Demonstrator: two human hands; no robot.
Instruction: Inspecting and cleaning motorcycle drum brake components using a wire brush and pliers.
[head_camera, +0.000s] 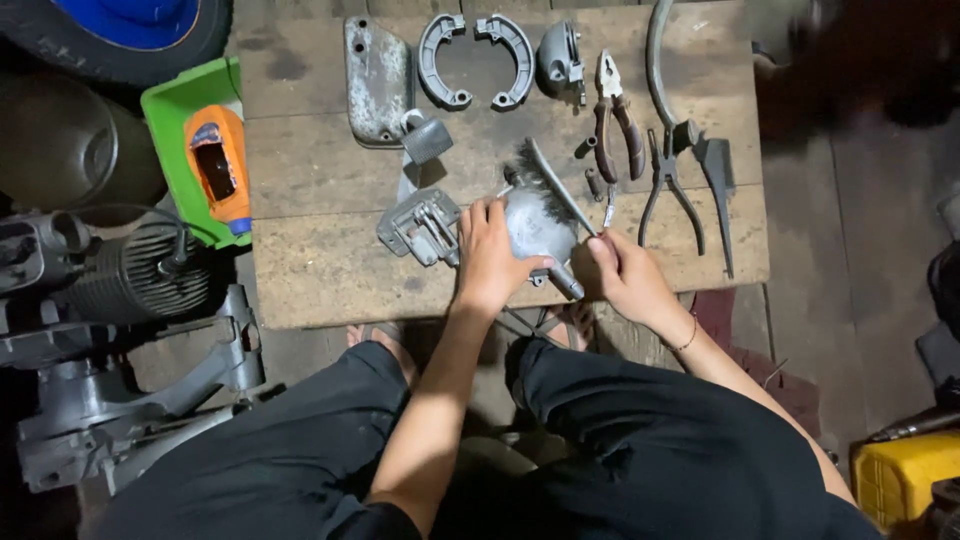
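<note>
My left hand (492, 258) presses down on a rounded grey metal cover (538, 226) lying near the front edge of a wooden board table (320, 160). My right hand (625, 275) grips the handle of a wire brush (545, 178), whose bristles rest on the far side of the cover. A small finned metal part (420, 226) lies just left of my left hand.
On the board lie a flat metal plate (376, 78), two curved brake shoes (475, 58), a small housing (560, 55), red-handled pliers (615, 125), dark pliers (668, 185) and a bent lever (660, 60). A green tray with an orange bottle (218, 165) stands left, an engine (120, 280) beside it.
</note>
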